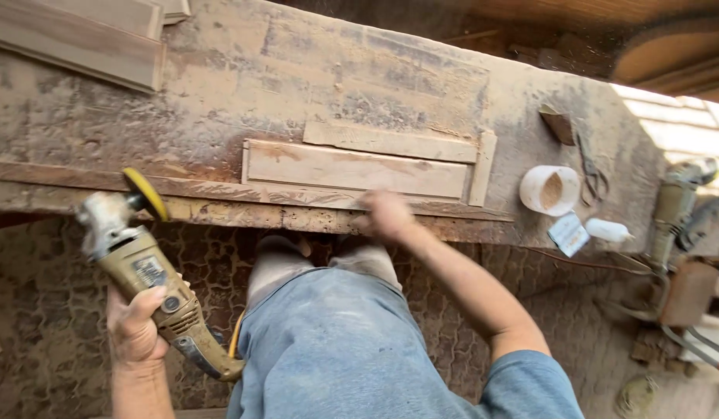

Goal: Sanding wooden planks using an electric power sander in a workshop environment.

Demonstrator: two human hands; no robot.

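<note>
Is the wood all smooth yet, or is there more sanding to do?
Partly, it seems. The panel looks pale and dusty, so some sanding seems done. The left hand holds the grinder off the bench; the right hand is at the panel's edge. How much remains is unclear.

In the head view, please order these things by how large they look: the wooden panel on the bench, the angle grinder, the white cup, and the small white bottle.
1. wooden panel
2. angle grinder, held in the left hand; it is nearer the camera, so its real rank is unsure
3. white cup
4. small white bottle
</note>
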